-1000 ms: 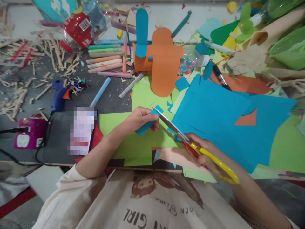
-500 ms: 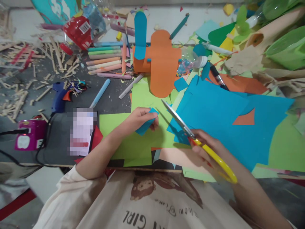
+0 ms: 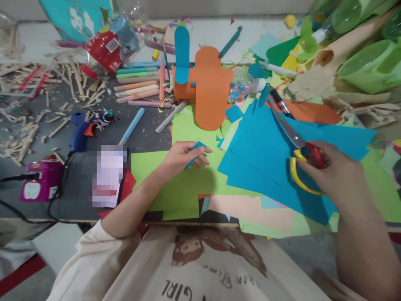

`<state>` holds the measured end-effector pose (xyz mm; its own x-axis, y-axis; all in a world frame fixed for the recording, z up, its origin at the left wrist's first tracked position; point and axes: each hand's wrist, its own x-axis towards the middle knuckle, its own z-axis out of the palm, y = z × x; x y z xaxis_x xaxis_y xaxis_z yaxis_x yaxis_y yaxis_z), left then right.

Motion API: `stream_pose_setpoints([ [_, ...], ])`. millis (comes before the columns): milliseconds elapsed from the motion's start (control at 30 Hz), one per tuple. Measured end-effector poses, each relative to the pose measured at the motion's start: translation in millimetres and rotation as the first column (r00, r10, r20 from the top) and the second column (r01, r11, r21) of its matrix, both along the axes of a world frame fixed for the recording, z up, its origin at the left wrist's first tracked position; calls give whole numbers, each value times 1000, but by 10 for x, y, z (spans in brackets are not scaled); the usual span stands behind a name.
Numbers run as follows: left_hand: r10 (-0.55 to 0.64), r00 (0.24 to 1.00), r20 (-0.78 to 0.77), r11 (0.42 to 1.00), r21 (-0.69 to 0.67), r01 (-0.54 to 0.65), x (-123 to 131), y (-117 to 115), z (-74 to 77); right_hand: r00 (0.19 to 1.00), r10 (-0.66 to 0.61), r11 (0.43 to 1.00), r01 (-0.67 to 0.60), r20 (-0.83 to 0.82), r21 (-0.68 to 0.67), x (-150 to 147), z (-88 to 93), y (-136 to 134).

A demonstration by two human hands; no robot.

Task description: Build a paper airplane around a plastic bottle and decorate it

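Observation:
Between the thumb and fingers of my left hand [image 3: 184,156] is a small piece of blue paper [image 3: 194,153], held over the light green paper [image 3: 169,179]. My right hand [image 3: 338,171] grips the scissors [image 3: 294,136] by their red and yellow handles, above the large blue sheets [image 3: 257,150]. The blades point up and to the left, away from my body. Beyond my left hand stands an orange paper model [image 3: 212,94] with a blue strip [image 3: 182,54] at its left end and a clear bottle [image 3: 242,85] at its right.
A phone [image 3: 108,175], a blue glue gun [image 3: 79,129] and a purple box with a cord [image 3: 39,182] lie to the left. Several markers [image 3: 138,85] and wooden sticks [image 3: 73,79] spread behind them. Paper scraps and a green cup [image 3: 366,67] crowd the far right.
My right hand has swung the scissors to the right and farther from my body, over the blue sheets. The blue piece in my left hand has tilted and shows less of its face.

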<state>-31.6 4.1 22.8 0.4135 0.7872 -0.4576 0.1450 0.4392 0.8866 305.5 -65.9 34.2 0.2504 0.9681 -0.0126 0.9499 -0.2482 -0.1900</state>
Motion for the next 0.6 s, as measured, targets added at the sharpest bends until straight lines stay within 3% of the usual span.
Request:
stream_pose_setpoints([
  [100, -18, 999, -29, 999, 29, 18, 0, -4, -2, 994, 86, 996, -85, 66, -19, 26, 126, 89],
  [167, -31, 998, -53, 998, 61, 34, -1, -8, -9, 991, 90, 995, -94, 103, 39, -36, 250, 181],
  [267, -53, 964, -262, 955, 269, 125, -5, -30, -42, 989, 145, 988, -146, 30, 45, -244, 389, 392],
  [367, 37, 854, -519, 762, 567, 312, -14, -58, -97, 942, 331, 942, -326, -53, 81, -537, 408, 709],
  [467, 86, 833, -547, 563, 717, 412, -32, -66, -152, 892, 444, 894, -435, -81, 109, -834, 346, 1083],
  [600, -11, 827, -562, 444, 738, 508, -52, -50, -220, 850, 525, 851, -523, -39, 54, -1115, 236, 1487],
])
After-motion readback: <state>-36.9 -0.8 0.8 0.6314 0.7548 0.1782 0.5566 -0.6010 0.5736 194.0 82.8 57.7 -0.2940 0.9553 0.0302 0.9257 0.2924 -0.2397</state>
